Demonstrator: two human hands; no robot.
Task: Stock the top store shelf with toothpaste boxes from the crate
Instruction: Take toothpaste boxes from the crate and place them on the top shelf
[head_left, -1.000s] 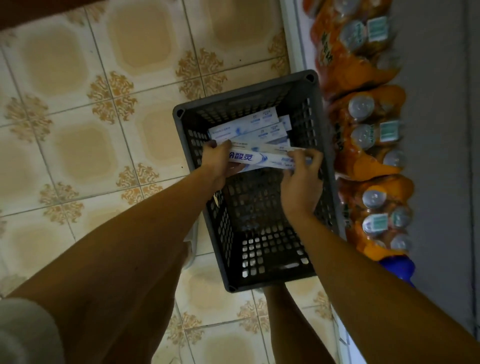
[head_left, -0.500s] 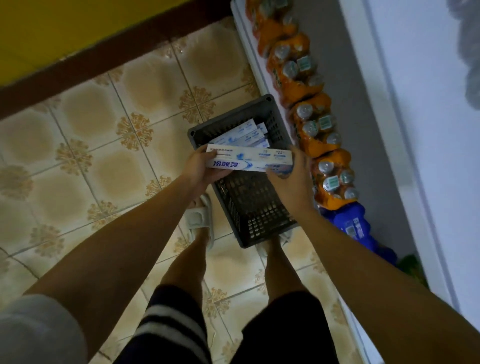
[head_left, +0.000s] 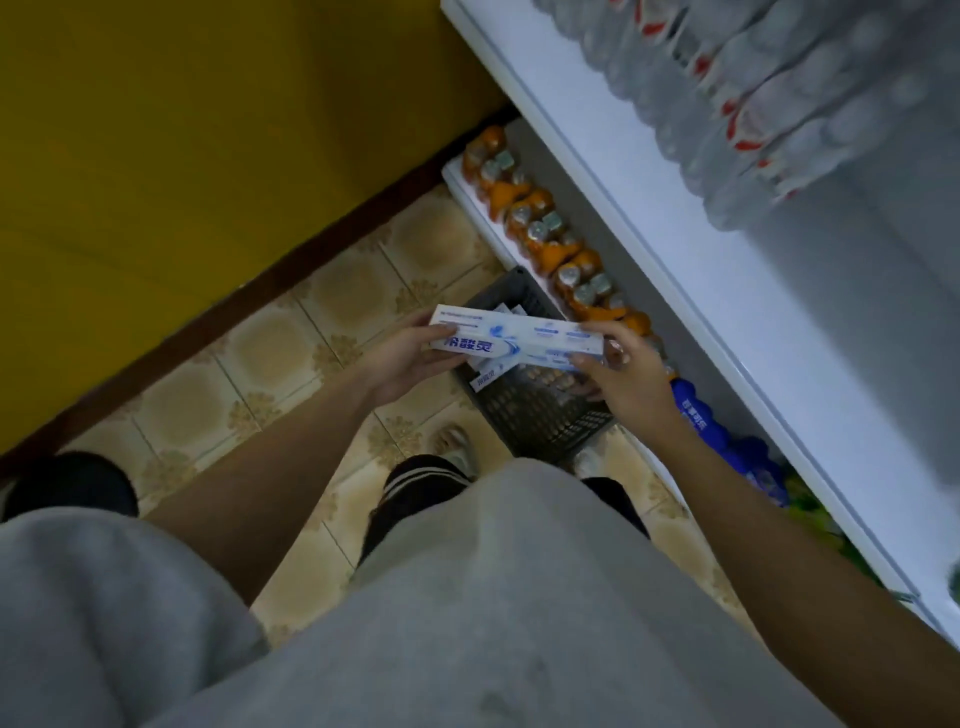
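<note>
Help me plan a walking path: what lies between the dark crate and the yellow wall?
Only bare patterned floor tiles and a dark skirting strip, seen in the head view, between the crate and wall.

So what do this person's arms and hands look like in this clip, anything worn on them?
Both forearms are bare down to the left hand and right hand: no gloves, and no watch or rings visible. A loose light grey short sleeve covers the left upper arm, matching the grey top. The right sleeve is out of view.

I hold at least two white-and-blue cardboard toothpaste boxes (head_left: 519, 340) between my two hands; one dark plastic slatted crate (head_left: 535, 415) sits below, and how many boxes remain inside I cannot tell.
</note>
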